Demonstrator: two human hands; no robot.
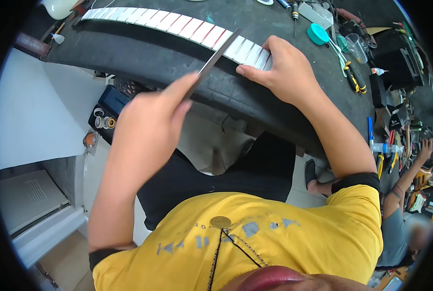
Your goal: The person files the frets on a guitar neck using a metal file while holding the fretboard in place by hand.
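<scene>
My left hand (151, 119) is closed around a knife-like tool with a long, pointed grey blade (217, 56); the grip is hidden in my palm. The blade lies slanted over a long segmented strip (165, 22) of white and silvery rectangular pieces, with red lines between some of them. I cannot tell whether the blade touches the strip. At the strip's right end, my right hand (287, 68) grips it, thumb on the near edge and fingers on the far side. The strip runs along the front of the dark workbench (270, 22).
On the bench's right are a teal round container (317, 33), yellow-and-black pliers (354, 77), a clear cup (356, 47) and a blue pen (370, 130). A black tray (111, 104) with small rings sits below the bench at left. Another person's arm (400, 182) reaches in at far right.
</scene>
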